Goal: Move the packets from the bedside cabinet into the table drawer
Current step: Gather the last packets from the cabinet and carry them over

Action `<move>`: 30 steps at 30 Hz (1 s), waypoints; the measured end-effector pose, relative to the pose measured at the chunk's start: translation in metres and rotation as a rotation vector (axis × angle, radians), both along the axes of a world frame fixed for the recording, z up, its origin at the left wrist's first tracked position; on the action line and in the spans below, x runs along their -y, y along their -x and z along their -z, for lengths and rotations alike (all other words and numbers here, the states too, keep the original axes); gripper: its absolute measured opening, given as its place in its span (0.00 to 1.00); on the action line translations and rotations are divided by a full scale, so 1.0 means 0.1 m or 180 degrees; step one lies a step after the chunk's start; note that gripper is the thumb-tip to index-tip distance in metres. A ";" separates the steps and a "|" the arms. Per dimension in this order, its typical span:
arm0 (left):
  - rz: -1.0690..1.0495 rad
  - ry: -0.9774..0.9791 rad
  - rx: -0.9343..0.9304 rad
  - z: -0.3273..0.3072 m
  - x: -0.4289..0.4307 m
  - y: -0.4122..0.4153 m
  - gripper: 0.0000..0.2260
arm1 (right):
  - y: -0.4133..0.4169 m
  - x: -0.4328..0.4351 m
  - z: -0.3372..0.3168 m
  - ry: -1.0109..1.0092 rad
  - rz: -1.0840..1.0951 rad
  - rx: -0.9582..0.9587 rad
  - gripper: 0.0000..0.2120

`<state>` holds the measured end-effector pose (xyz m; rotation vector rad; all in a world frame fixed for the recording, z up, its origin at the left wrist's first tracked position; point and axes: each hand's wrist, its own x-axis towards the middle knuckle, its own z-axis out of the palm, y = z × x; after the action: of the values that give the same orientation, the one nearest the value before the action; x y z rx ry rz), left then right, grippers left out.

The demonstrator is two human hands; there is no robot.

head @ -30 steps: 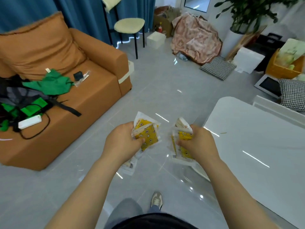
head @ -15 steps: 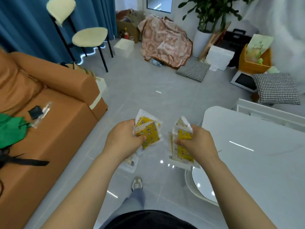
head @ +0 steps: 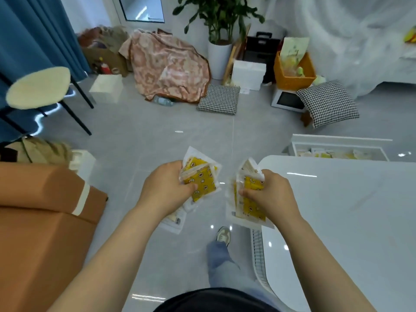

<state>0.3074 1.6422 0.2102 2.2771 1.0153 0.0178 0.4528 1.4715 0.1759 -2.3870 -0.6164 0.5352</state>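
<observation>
The left hand (head: pixel 166 188) has its fingers curled round a bunch of yellow packets (head: pixel 201 183), thumb pressed on the front one. Just right of it, not touching, the right hand (head: pixel 271 194) clamps a second bunch (head: pixel 248 199). Both bunches hang over the floor (head: pixel 157 136). The counter (head: pixel 349 210) lies right of the right hand. Beyond it the drawer (head: pixel 326 140) stands open with more packets (head: pixel 324 154) inside. A sofa (head: pixel 40 210) sits left of the left hand.

Black top (head: pixel 216 301), blue jeans (head: pixel 220 263), beige sneaker (head: pixel 222 235)
</observation>
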 end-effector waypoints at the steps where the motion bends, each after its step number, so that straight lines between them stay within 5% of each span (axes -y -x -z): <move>1: 0.0019 -0.0017 0.0009 0.00 -0.08 -0.18 0.07 | -0.16 -0.07 0.01 -0.0007 0.0029 -0.0015 0.11; 30: 0.1383 -0.0040 -0.0247 0.06 -1.72 -4.83 0.07 | -3.94 -1.33 0.18 0.0021 0.1459 -0.0076 0.11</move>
<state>0.7899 1.8146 0.2038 2.4789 0.5391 -0.2478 0.8472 1.6042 0.1576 -2.4156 -0.0458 0.3616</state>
